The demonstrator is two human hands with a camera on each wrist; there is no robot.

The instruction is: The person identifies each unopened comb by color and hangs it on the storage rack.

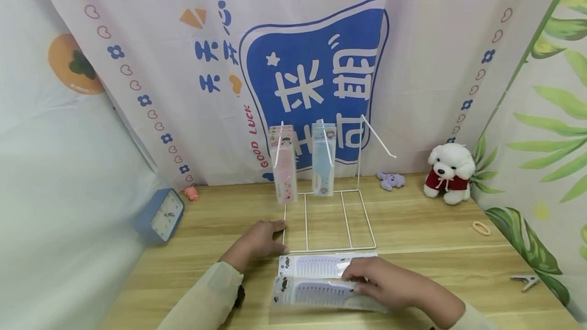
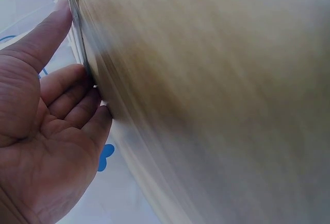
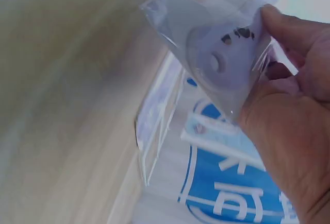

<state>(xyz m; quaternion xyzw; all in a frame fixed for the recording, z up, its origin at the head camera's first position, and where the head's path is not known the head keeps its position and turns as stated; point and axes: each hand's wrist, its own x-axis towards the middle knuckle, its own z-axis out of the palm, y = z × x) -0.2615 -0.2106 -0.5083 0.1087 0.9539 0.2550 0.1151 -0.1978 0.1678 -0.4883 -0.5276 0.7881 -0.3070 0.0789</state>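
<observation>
My right hand (image 1: 387,280) pinches a purple comb in a clear packet (image 1: 321,294), raised a little off the table; the right wrist view shows the packet (image 3: 227,44) between thumb and fingers. Just behind it lies another packaged purple comb (image 1: 316,266), flat on the wood. At the left front of a white wire display rack (image 1: 340,249), my left hand (image 1: 261,238) rests on the table with its fingers at the rack's base. In the left wrist view that hand (image 2: 56,116) has relaxed fingers. Pink packaged combs (image 1: 285,172) and blue packaged combs (image 1: 323,167) hang from two rack hooks.
The rack's right hook (image 1: 379,136) sticks out with nothing on it. Around the wooden table (image 1: 220,208) stand a blue clock (image 1: 161,216), a white plush dog (image 1: 450,172), a purple toy (image 1: 391,181), a hair tie (image 1: 481,228) and a clip (image 1: 525,281).
</observation>
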